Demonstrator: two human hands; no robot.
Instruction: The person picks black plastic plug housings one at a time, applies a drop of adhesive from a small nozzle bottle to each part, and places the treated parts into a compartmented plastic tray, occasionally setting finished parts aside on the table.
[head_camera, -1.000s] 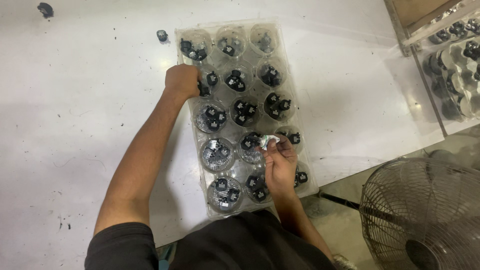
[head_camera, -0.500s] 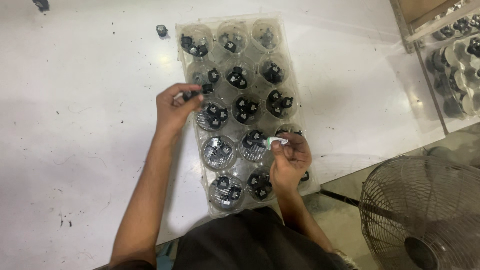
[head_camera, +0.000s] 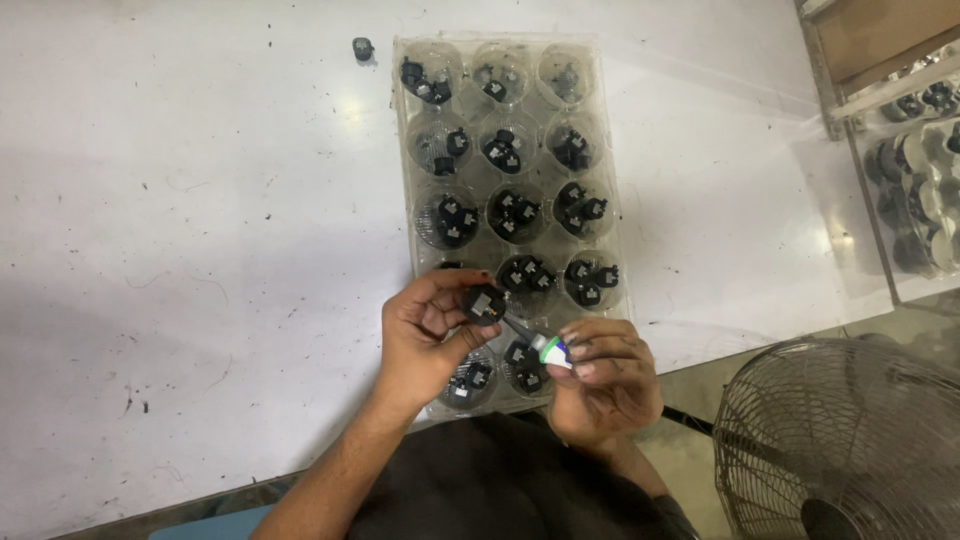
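The left hand (head_camera: 425, 335) pinches a small black part (head_camera: 484, 303) over the clear tray's (head_camera: 608, 180) near end; the right hand (head_camera: 600, 375) grips a small nozzle bottle (head_camera: 545, 345), tip touching the part; steadying both should keep the tip on target; half a second earlier, the left hand was further up the tray.

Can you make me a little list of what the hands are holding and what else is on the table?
Left hand: pinches a small black plastic part over the tray.
Right hand: holds a small white applicator bottle with a green collar, its dark tip at the part.
Tray: clear plastic tray with round cups, three across, most holding black parts.
Loose bit: one small black piece beside the tray's far left corner.
Table: scuffed white tabletop.
Nearby: round wire fan guard, lower right.
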